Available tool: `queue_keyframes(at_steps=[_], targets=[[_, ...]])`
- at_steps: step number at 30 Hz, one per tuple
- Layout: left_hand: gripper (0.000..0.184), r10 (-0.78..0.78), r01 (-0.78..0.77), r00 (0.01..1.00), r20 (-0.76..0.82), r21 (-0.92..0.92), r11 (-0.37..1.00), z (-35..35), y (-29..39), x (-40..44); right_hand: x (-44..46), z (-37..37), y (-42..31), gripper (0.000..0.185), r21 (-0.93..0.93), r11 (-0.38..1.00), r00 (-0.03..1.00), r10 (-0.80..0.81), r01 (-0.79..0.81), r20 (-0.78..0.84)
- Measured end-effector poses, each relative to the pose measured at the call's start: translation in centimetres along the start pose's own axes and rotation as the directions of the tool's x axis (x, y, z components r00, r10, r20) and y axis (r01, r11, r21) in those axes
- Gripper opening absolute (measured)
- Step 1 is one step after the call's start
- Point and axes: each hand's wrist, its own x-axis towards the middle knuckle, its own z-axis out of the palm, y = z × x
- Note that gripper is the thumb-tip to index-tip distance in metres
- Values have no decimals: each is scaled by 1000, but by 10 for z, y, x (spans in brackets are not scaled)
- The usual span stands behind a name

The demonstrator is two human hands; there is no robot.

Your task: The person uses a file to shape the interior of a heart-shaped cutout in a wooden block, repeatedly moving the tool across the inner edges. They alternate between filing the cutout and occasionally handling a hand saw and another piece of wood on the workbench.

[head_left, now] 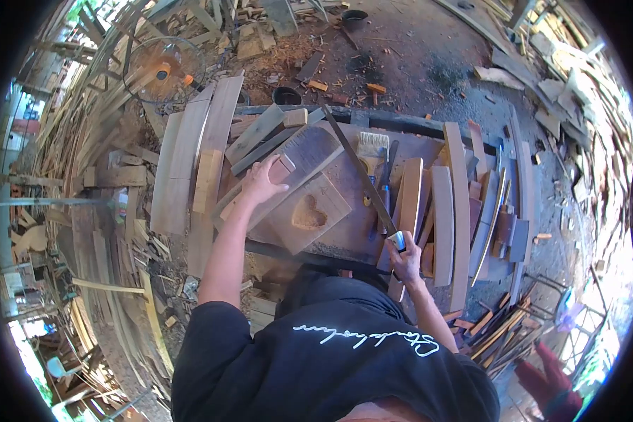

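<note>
My left hand [260, 184] is closed around a small wooden block [283, 167] over a dark-faced board [307, 151] on the workbench [359, 235]. Below that board lies a lighter square board [330, 199] with a rounded hollow full of sawdust. In my right hand [406, 259] is the handle of a long, narrow, dark-bladed tool [361, 163]; whether it is a saw or a file I cannot tell. Its blade slants up and left across the bench, with the tip near the far edge. A wide brush [373, 148] sits right of the blade.
Curved wooden pieces [442, 225] stand along the bench's right side, and long planks [207, 141] along its left. A standing fan [163, 72] is at the upper left. Black buckets [354, 19] and wood scraps lie on the floor. A blurred reddish shape [548, 380] appears lower right.
</note>
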Motion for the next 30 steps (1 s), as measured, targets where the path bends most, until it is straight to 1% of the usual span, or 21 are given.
queue_keyframes(at_steps=[1,3,4,6,7,9,10,12,13,14,15,16,18,19,20,21,22,24,25,27,30], targets=[[97,-9,9,1000,-12,-14,1000,-1,-1,-2,0,2,2,26,2,1000,1000,14,-14,1],[102,123,-123,992,0,63,990,-2,-1,-7,-2,4,3,26,7,999,999,49,-49,5],[102,116,-115,993,-13,51,992,-2,1,-9,-3,5,1,25,3,999,999,34,-34,1],[103,142,-133,990,-24,221,966,2,4,-11,-5,8,2,25,16,999,1000,29,-29,-4],[103,133,-123,990,-34,209,970,5,3,-11,-7,8,3,25,19,999,999,32,-32,0],[103,168,-118,975,-144,304,945,11,-1,-11,-9,11,1,24,26,999,999,41,-41,1],[103,159,-110,976,-152,291,950,14,-4,-9,-8,13,-2,24,43,997,998,58,-58,-9],[104,200,-91,939,-280,358,929,23,-13,-5,-7,18,-7,25,60,996,998,58,-58,6],[104,187,-80,939,-288,344,935,28,-16,-5,-6,21,-9,25,76,996,998,55,-56,8],[98,209,-107,921,-328,303,947,34,-19,-6,-4,24,-11,25,92,994,999,52,-53,12],[93,231,-136,900,-370,267,954,37,-20,-7,-2,26,-13,23,43,999,1000,20,-21,21],[93,219,-124,899,-379,259,958,38,-21,-8,1,31,-15,23,37,999,999,10,-11,32],[87,179,-88,907,-382,243,966,41,-21,-7,5,43,-20,22,140,990,998,16,-25,66],[87,170,-79,904,-391,238,968,47,-22,-7,7,47,-24,22,117,993,997,-6,-3,80],[86,168,-48,876,-452,264,963,55,-23,-6,9,53,-25,22,114,993,996,-16,6,86],[85,167,-15,845,-508,288,957,57,-20,-7,11,58,-29,22,103,993,993,-75,65,91],[85,159,-9,842,-515,282,959,56,-20,-7,13,63,-33,22,92,988,986,-132,123,97],[86,139,-42,875,-464,213,976,54,-20,-9,15,69,-41,21,60,985,980,-165,159,112],[86,128,-34,873,-471,204,978,55,-21,-9,15,73,-44,21,54,980,972,-197,192,125],[86,150,-62,851,-503,187,980,59,-25,-6,16,79,-50,21,55,972,960,-234,228,151],[84,131,4,813,-568,230,973,68,-24,-4,17,87,-56,21,24,964,952,-266,266,154]])
